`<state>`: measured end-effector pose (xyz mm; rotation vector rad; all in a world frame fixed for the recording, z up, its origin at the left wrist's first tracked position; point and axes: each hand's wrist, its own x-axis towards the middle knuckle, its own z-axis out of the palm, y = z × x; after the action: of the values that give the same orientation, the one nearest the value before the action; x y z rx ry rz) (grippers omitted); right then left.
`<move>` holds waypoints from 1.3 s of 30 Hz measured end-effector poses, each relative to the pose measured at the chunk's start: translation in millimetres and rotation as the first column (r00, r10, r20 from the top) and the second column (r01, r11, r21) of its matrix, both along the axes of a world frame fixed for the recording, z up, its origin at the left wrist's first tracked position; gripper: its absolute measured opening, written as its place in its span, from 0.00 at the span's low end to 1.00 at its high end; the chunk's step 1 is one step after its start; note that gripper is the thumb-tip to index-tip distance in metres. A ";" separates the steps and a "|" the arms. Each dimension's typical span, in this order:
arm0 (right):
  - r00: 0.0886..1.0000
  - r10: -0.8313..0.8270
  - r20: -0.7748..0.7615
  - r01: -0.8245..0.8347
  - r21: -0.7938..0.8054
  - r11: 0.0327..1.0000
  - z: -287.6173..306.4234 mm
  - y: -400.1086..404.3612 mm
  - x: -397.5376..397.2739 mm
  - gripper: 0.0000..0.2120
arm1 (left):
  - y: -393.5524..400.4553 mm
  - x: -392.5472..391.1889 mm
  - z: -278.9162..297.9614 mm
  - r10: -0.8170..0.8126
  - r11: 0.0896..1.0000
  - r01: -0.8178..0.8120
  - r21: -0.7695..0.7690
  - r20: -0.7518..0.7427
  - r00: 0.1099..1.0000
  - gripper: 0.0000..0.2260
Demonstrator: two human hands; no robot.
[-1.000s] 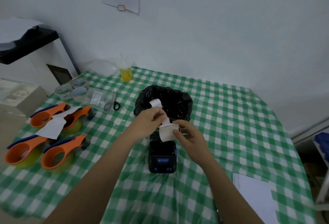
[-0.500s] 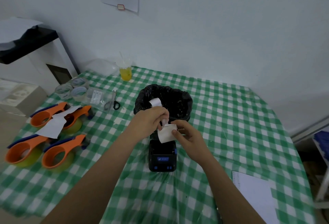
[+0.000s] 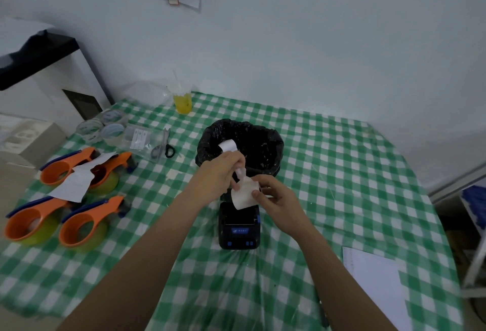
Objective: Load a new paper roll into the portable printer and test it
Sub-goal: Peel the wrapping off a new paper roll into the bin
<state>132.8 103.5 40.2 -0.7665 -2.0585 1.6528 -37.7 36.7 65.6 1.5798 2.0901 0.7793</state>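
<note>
A small black portable printer (image 3: 238, 228) with blue buttons lies on the green checked tablecloth at the middle. Just above its far end I hold a white paper roll (image 3: 244, 195). My right hand (image 3: 276, 199) grips the roll from the right side. My left hand (image 3: 219, 175) pinches the roll's loose paper strip (image 3: 228, 146), whose free end curls up over the hand. The printer's paper bay is hidden behind the roll and my hands.
A black-lined bin (image 3: 240, 144) stands right behind my hands. Several orange tape dispensers (image 3: 86, 225) and paper scraps sit at the left, with scissors (image 3: 164, 145), tape rolls and a yellow drink cup (image 3: 182, 97) beyond. White sheets (image 3: 376, 280) lie at the near right.
My hands and the roll have shifted slightly, with the left hand drawing the strip up from the roll. The printer has not moved.
</note>
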 end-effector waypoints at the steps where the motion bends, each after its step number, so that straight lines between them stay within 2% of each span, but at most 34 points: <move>1: 1.000 0.003 0.000 -0.003 -0.003 1.000 -0.4 0.8 -0.8 0.13 | 1.2 -1.0 -1.6 -0.003 1.000 0.003 -0.009 -0.007 1.000 0.09; 9: 0.998 -0.023 0.056 0.024 -0.009 1.000 -14.4 15.3 -6.7 0.09 | 16.6 -7.7 -13.7 0.036 0.997 -0.032 -0.067 0.059 0.998 0.10; 15: 0.992 -0.021 0.121 0.022 -0.008 1.000 -26.7 32.1 -15.8 0.10 | 32.6 -13.9 -22.9 0.086 0.994 -0.076 -0.078 0.141 0.986 0.04; 18: 0.989 -0.020 0.147 0.023 -0.016 1.000 -32.1 40.8 -21.5 0.11 | 38.7 -17.9 -25.2 0.106 0.992 -0.096 -0.088 0.127 0.986 0.10; 20: 0.986 -0.029 0.162 0.034 -0.031 0.999 -35.0 46.0 -25.4 0.11 | 46.4 -24.3 -30.3 0.137 0.986 -0.117 -0.119 0.172 0.976 0.12; 24: 0.981 -0.076 0.178 0.084 -0.037 0.996 -43.4 58.5 -33.4 0.13 | 63.6 -40.3 -47.5 0.147 0.986 -0.140 -0.088 0.083 0.986 0.05; 29: 0.970 -0.167 0.179 0.177 -0.044 0.983 -48.8 77.0 -42.1 0.15 | 92.1 -71.9 -70.0 0.338 0.940 -0.338 0.043 0.014 0.941 0.07; 34: 0.964 -0.191 0.186 0.203 -0.046 0.978 -49.2 94.5 -53.5 0.16 | 135.3 -102.9 -80.3 0.390 0.919 -0.393 0.037 0.065 0.919 0.08; 39: 0.968 -0.176 0.181 0.190 -0.062 0.980 -52.0 101.9 -64.7 0.15 | 161.3 -118.5 -86.9 0.426 0.903 -0.428 -0.035 -0.058 0.903 0.08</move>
<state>68.1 205.5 -11.8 -1.1296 -1.9764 1.6215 -156.2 198.0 -21.4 1.1325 2.5130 0.8281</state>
